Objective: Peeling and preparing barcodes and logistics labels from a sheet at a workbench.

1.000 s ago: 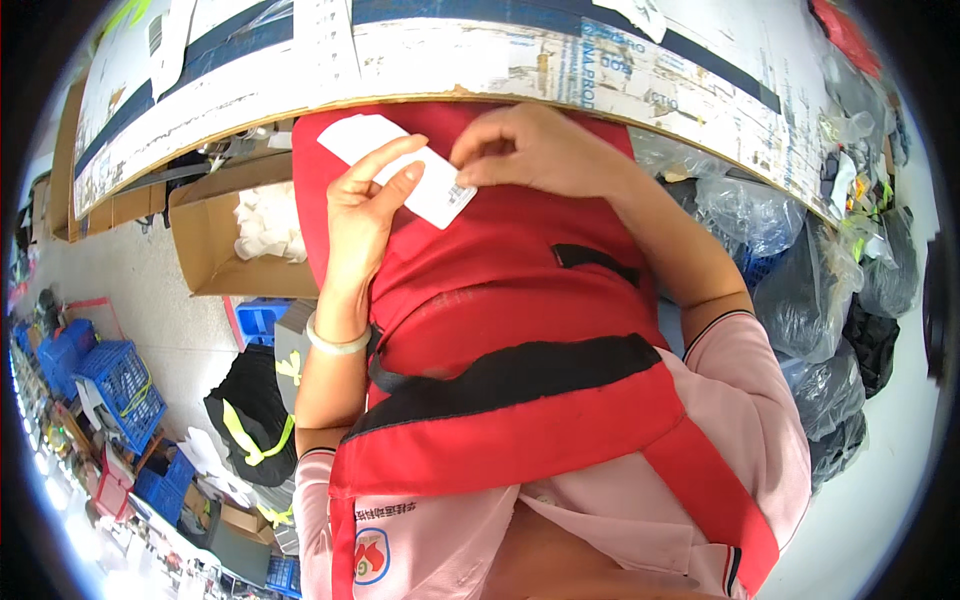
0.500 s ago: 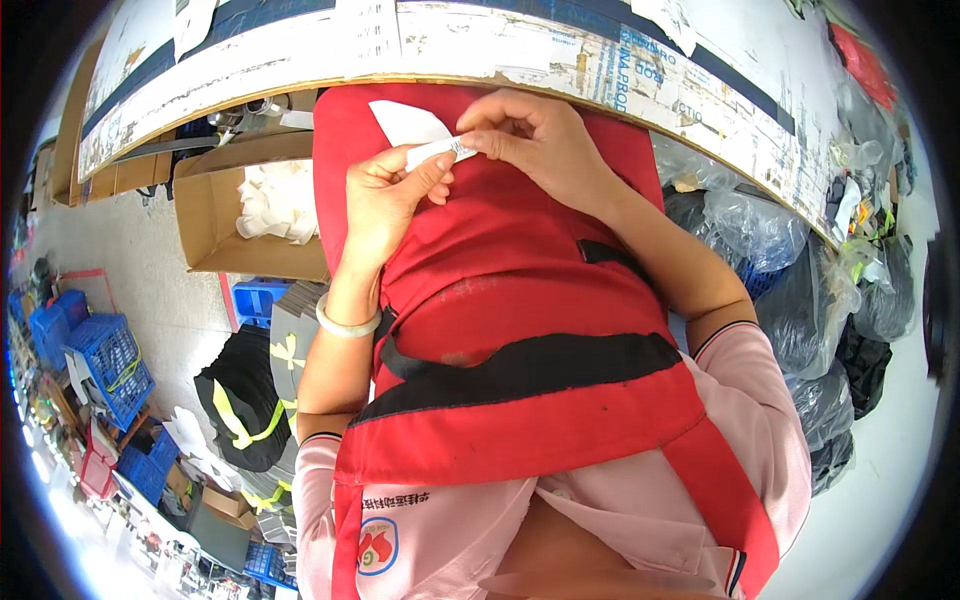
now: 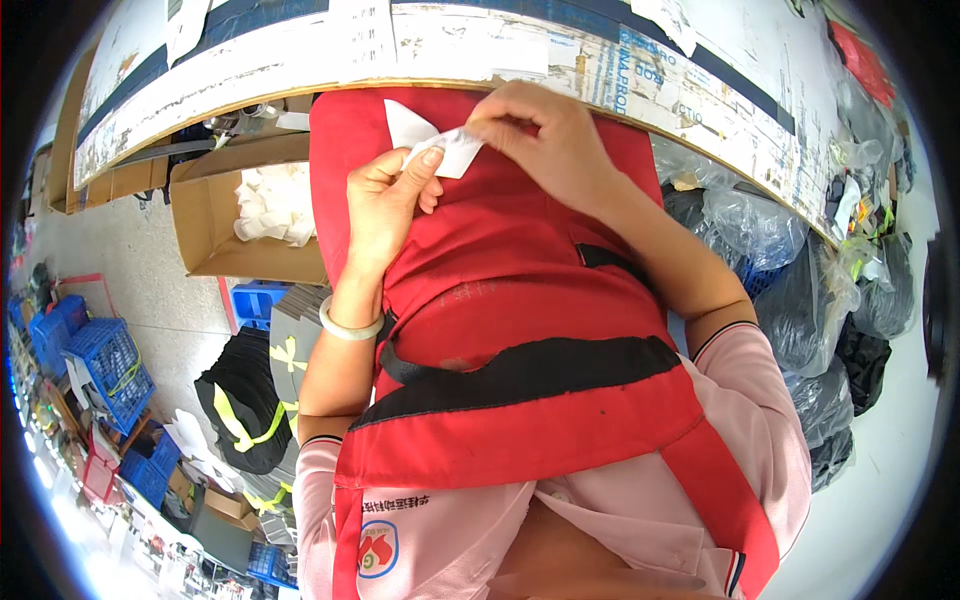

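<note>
My left hand (image 3: 392,192) is closed on a thin white piece (image 3: 459,157), its thumb pressed on top. Whether that piece is paper or cloth I cannot tell. One pointed end (image 3: 408,122) sticks up beyond my left fingers. At the piece's upper right edge, the thumb and fingertips of my right hand (image 3: 548,140) pinch together; they are slightly blurred. Both hands are above the red apron (image 3: 490,240) over my lap, close to the table edge.
Across the front runs a worn white table (image 3: 480,50) with a wooden edge. At left stand a cardboard box (image 3: 215,262) with white pieces (image 3: 272,205), a black bundle (image 3: 240,390) tied in yellow-green, and blue crates (image 3: 110,365). Plastic bags (image 3: 790,260) crowd the right.
The narrow folded strip has opened into a wider flap between my hands, and its printed face has turned out of sight. My right hand has shifted slightly up and right.
</note>
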Available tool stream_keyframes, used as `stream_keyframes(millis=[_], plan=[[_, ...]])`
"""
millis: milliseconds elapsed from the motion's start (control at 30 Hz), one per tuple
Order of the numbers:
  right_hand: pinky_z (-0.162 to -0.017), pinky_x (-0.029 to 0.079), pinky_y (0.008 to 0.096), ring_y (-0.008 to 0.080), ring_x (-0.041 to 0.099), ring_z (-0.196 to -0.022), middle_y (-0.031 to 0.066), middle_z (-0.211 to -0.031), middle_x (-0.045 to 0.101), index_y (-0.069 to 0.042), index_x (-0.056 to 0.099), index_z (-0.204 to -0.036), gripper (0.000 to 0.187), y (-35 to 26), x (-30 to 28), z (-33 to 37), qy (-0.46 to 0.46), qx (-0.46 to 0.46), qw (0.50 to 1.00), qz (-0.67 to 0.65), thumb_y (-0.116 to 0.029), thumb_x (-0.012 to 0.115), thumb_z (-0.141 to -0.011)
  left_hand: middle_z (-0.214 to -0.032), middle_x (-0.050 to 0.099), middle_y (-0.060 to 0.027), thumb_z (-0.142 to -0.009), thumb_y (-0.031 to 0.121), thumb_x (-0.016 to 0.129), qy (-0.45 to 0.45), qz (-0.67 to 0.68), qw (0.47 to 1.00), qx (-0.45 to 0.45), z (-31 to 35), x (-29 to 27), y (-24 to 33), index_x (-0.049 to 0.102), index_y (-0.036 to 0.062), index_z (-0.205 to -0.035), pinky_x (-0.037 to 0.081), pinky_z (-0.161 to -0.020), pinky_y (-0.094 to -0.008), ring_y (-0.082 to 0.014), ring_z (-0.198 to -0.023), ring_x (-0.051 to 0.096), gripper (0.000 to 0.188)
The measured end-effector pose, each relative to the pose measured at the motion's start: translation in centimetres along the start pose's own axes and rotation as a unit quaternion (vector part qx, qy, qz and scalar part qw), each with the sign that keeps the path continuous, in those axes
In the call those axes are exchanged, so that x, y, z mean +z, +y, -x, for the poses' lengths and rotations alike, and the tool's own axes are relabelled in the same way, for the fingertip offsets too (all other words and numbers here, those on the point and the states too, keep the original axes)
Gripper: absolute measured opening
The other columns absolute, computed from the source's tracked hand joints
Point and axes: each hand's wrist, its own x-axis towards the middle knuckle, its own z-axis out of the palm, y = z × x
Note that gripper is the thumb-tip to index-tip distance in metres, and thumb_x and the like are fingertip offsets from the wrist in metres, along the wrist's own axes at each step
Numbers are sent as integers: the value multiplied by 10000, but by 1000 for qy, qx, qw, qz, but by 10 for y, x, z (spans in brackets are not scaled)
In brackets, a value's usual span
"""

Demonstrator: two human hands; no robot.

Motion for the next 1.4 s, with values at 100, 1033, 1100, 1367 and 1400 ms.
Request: stream_keyframes(millis=[100, 1033, 1100, 1367, 1400], plan=[[-607, 490, 253, 101, 612, -671, 73, -759, 652, -27, 672, -931, 124, 7, -17, -12, 19, 43, 998, -28, -125, 643, -862, -682, 634, -20, -956, 264, 567, -22, 46, 998, 24, 1, -6, -8, 690, 9, -801, 438, -544, -221, -69, -589, 547, 323], [-489, 494, 221, 107, 581, -550, 73, -714, 630, 36, 630, -863, 186, 19, -55, -52, 14, 265, 954, -139, -148, 645, -888, -784, 668, -24, -961, 320, 548, 25, 23, 999, -36, -9, -11, -16, 713, 5, -844, 420, -686, -207, -70, -707, 542, 375], [-488, 495, 221, 107, 582, -551, 73, -714, 629, 37, 630, -864, 183, 20, -54, -52, 16, 266, 953, -141, -144, 645, -887, -782, 667, -23, -961, 318, 548, 25, 24, 999, -37, -9, -11, -16, 713, 5, -844, 421, -686, -207, -70, -708, 543, 373], [-485, 499, 225, 111, 588, -552, 75, -719, 629, 42, 628, -863, 178, 23, -52, -54, 16, 262, 956, -134, -134, 644, -882, -775, 665, -17, -959, 307, 554, 23, 28, 999, -30, -11, -12, -16, 715, 7, -844, 411, -686, -203, -64, -709, 533, 360], [-485, 500, 225, 112, 590, -552, 75, -720, 630, 42, 628, -862, 176, 23, -52, -54, 16, 262, 955, -135, -133, 643, -881, -776, 665, -15, -958, 308, 556, 23, 29, 999, -30, -11, -11, -16, 716, 7, -843, 408, -685, -202, -62, -709, 529, 359]])
